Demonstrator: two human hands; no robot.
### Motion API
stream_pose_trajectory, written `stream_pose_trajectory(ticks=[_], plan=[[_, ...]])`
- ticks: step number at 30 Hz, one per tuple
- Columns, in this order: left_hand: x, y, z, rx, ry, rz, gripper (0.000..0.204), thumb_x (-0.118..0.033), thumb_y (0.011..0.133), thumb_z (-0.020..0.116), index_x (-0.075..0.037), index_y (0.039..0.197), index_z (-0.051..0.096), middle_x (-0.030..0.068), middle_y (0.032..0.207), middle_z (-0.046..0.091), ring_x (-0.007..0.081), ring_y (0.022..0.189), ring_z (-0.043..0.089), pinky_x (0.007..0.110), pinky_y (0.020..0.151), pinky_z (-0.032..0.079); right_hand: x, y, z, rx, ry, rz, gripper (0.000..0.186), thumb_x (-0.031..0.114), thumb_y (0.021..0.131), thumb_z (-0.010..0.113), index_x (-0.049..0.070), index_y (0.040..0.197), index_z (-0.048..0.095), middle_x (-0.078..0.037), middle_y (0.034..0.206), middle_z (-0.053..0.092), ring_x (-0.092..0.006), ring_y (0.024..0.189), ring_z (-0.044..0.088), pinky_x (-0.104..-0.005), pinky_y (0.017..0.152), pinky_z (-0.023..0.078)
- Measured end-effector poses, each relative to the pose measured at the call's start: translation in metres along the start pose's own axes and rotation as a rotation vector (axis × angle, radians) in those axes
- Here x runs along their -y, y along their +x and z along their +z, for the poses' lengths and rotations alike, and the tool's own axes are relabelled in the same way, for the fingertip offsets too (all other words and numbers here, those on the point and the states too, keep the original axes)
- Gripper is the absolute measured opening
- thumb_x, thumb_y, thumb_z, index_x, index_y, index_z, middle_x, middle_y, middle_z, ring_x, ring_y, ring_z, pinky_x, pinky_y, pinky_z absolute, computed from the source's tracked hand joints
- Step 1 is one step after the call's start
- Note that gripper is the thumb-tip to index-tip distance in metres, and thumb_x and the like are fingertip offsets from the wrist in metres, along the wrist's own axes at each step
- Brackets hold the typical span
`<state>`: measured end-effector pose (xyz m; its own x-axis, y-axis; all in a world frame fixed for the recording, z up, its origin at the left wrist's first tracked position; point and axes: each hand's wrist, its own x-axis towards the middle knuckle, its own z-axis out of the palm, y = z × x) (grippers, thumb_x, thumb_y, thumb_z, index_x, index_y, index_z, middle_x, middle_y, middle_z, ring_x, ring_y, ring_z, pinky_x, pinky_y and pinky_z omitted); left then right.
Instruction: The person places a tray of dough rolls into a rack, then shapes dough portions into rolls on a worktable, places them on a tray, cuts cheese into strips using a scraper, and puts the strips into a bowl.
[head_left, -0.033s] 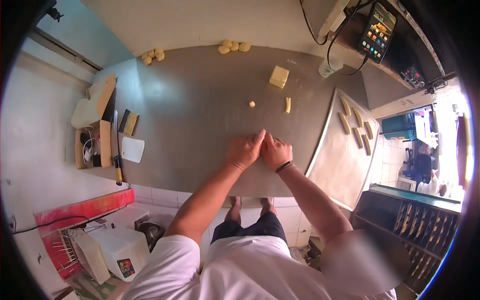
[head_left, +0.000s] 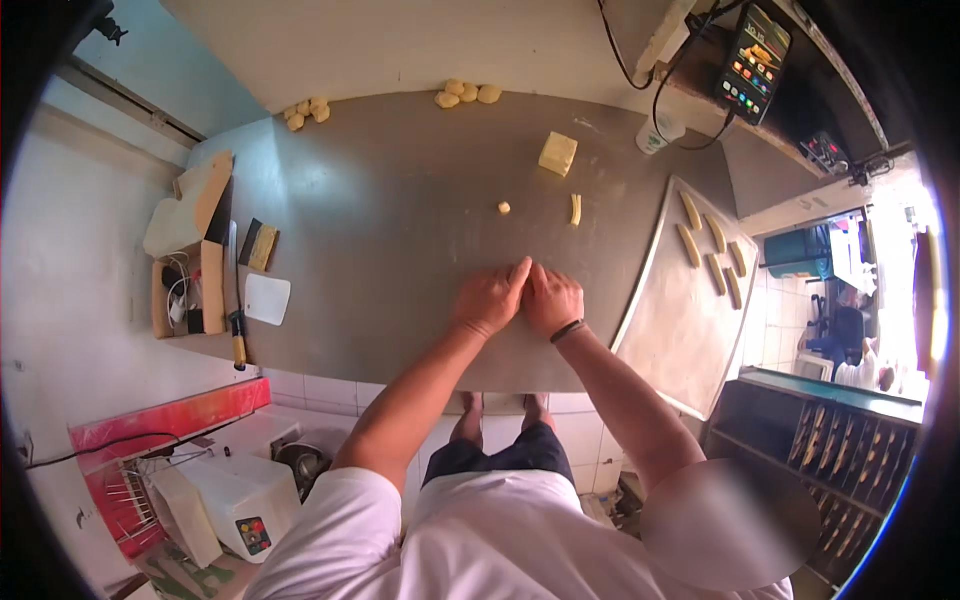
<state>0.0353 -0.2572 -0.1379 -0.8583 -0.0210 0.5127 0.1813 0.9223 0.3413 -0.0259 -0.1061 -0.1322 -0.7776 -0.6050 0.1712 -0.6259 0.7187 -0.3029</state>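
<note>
When looking up the counter from the curled, close-set left hand and right hand — cannot tell whether holding anything — see a pale ball, upper centre, nearer the left, and a pale strip, long axis up-frame, nearer the right.

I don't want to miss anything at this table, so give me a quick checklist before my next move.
1. Bare left hand and bare right hand over the smooth grey table: ok.
2. Object inside either hand's grip: cannot tell; hidden from view.
3. Small round cream ball on the table, beyond the hands: ok.
4. Long straight knife with black-and-yellow handle, away from both hands: ok.
5. Six slim beige dough-like sticks on the pale rectangular tray: ok.
</note>
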Motion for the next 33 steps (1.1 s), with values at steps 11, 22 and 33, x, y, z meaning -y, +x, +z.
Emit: stream_pose_trajectory(ticks=[11,22,33], plan=[[-0.013,-0.006,-0.025,0.331,-0.066,-0.127,0.037,-0.019,0.097,0.062,-0.004,0.13,0.061,0.0148,0.115,0.069,0.0338,0.103,0.067,0.045,0.087,0.056,0.006,-0.011,-0.023,0.16,0.063,0.013,0.023,0.025,0.093,0.063,0.009,0.111,0.063,-0.008,0.11,0.069,-0.0294,0.11,0.063,-0.045,0.094,0.05],[-0.059,-0.101,-0.093,0.527,0.093,-0.262,0.074,-0.051,0.101,0.054,-0.003,0.156,0.041,0.0229,0.168,0.027,0.044,0.155,0.024,0.068,0.123,0.013,0.015,-0.132,-0.048,0.31,0.016,-0.016,0.081,0.054,0.1,0.05,0.002,0.16,0.033,-0.027,0.169,0.019,-0.044,0.158,0.014,-0.0586,0.128,0.01],[0.009,0.023,-0.018,0.297,0.171,-0.288,0.074,-0.051,0.1,0.056,-0.005,0.155,0.041,0.0233,0.167,0.028,0.0431,0.154,0.026,0.066,0.124,0.014,-0.014,-0.003,-0.01,0.03,-0.092,0.105,0.078,0.061,0.103,0.041,0.009,0.161,0.035,-0.02,0.171,0.023,-0.0376,0.159,0.016,-0.0552,0.128,0.011]])
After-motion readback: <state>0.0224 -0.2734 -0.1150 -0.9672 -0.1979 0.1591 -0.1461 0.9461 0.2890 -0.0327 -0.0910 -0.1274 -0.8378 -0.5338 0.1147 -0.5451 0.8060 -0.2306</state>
